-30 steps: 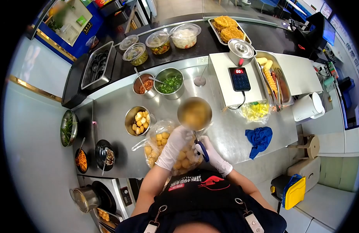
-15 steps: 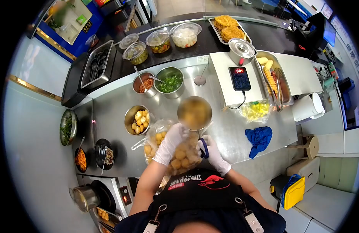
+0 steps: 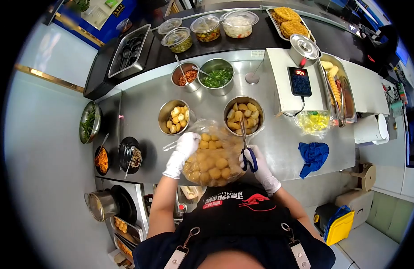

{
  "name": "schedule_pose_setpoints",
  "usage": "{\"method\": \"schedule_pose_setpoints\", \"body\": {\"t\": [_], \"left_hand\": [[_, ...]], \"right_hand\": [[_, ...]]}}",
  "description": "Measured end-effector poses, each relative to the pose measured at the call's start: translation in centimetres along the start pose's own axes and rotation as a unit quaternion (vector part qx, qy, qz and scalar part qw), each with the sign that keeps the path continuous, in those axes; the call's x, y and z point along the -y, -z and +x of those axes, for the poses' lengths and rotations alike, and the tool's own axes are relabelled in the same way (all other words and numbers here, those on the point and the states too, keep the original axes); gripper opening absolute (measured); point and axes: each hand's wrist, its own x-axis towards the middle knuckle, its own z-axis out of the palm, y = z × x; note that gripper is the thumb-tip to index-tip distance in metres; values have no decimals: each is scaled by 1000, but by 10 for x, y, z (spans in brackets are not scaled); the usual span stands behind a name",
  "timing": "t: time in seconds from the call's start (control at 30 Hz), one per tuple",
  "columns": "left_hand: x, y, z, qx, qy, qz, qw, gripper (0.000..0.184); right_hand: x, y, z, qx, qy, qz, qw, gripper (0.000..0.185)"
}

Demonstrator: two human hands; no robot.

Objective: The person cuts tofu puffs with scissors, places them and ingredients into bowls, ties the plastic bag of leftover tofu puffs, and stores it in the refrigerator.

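My left hand (image 3: 184,150), in a white glove, has its fingers pinched on the left edge of a clear plastic bag (image 3: 207,124). Inside the bag are many round golden-brown balls (image 3: 215,173). My right hand (image 3: 262,167), also gloved, holds scissors (image 3: 249,158) by their dark blue handles, just right of the bag. Their blades point away from me, over the near side of a steel pot (image 3: 225,109) of cut golden pieces (image 3: 242,114). Left of it, a second steel pot (image 3: 160,119) contains pale and browned pieces (image 3: 178,118).
Steel pots of chopped greens (image 3: 218,79) and a reddish diced food (image 3: 187,78) stand behind. On the right are a keypad device (image 3: 299,82) reading 005, a blue cloth (image 3: 313,157) and a steel tray with tongs (image 3: 341,116). Black bowls (image 3: 124,154) sit left.
My left hand has moved left, from beside the pot's near rim to the bag's left edge. The scissors now show with blades pointing over the pot. The whole view has shifted.
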Motion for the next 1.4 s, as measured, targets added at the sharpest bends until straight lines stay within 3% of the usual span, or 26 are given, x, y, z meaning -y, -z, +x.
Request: {"method": "schedule_pose_setpoints", "body": {"t": [0.07, 0.1, 0.2, 0.33, 0.37, 0.43, 0.57, 0.67, 0.93, 1.4], "left_hand": [[-14, -13, 3, -123, -92, 34, 988, 23], [-6, -30, 10, -143, -87, 78, 983, 22], [-2, -37, 23, -17, -75, 150, 986, 24], [2, -32, 21, -102, -74, 54, 991, 21], [3, -29, 18, -65, 20, -97, 993, 20], [-19, -3, 7, 18, 204, -383, 901, 18], [-58, 10, -3, -45, 202, -662, 720, 26], [-92, 15, 2, -60, 177, -693, 696, 24], [-131, 2, 11, -91, 122, -572, 806, 15], [-144, -13, 9, -63, 131, -562, 814, 18]], "right_hand": [[-1, -6, 1, 13, -8, -4, 1000, 30], [-2, -8, 0, 20, -10, -5, 1000, 31], [2, -13, -3, 33, -14, -17, 999, 32], [3, -9, -7, 40, -14, -40, 998, 28], [3, -7, -8, 38, -17, -40, 998, 27], [1, -3, -10, 31, -24, -41, 998, 27], [-17, 0, -10, 28, 24, -142, 989, 43], [-18, -3, -15, 49, 58, -180, 981, 48], [-12, -7, -17, 35, 28, -152, 987, 46], [-7, -16, -14, 23, 32, 10, 999, 34]]}}
